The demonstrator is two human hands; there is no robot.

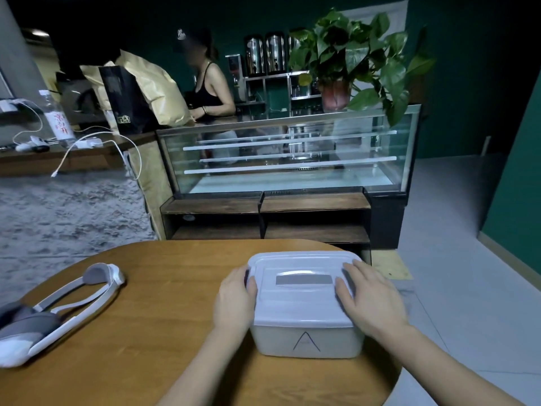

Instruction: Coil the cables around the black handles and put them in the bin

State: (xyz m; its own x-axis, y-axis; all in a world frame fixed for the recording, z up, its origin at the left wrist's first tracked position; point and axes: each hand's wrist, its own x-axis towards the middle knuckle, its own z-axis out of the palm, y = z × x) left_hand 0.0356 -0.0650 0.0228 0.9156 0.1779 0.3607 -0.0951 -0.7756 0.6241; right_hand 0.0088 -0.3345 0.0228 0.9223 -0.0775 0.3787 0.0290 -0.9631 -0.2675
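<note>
- The bin (304,341), a white plastic box marked with a hand-drawn triangle on its near wall, sits near the front right of the round wooden surface (164,317), with its lid (301,300) closed
- The left hand (234,300) holds the lid's left edge, thumb curled over the rim and the other fingers wrapped down the side, so it has hold of the lid
- The right hand (371,297) lies on the right of the lid with fingers (344,288) nearly straight and spread, pressing rather than gripping
- No cables or black handles show on the surface; whether they are inside the bin I cannot tell
- The bin looks light, stiff and a little slick; the lid likely flexes, so the end rims or the recessed top handle (304,279) seem the best holds
- The bin's right side is close to the surface edge, with floor below, so any slide should go left or toward the middle, where there is bare wood
- A white and grey headset (58,309) lies well apart at the left edge
- Beyond the surface stand a glass display case (287,153) and a potted plant (351,54), out of reach
</note>
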